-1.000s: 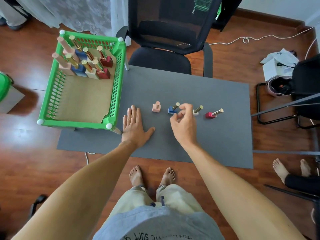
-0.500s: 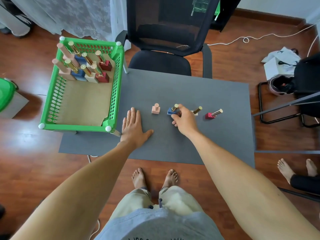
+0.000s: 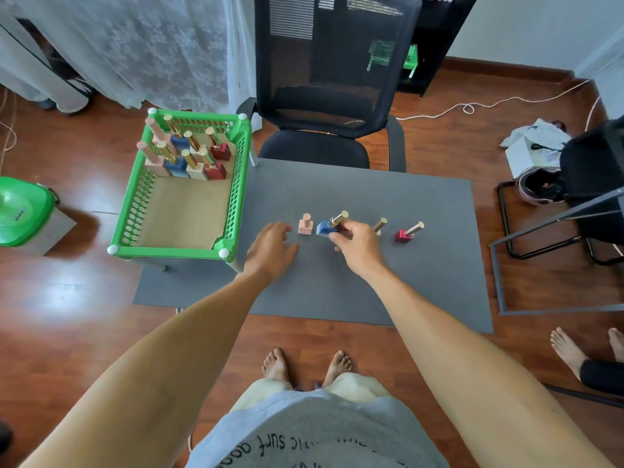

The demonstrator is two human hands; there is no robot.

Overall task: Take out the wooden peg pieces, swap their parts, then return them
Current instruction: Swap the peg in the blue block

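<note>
Blue peg piece (image 3: 325,228) on the grey mat (image 3: 422,265), right hand (image 3: 354,243) pinching it at the gold peg (image 3: 338,219). Left hand (image 3: 271,248) spread, empty, near pink piece (image 3: 305,225). Swap step; next likely pull peg from base.

blue peg piece (image 3: 325,228) tilted, gold rod (image 3: 338,219)
</note>
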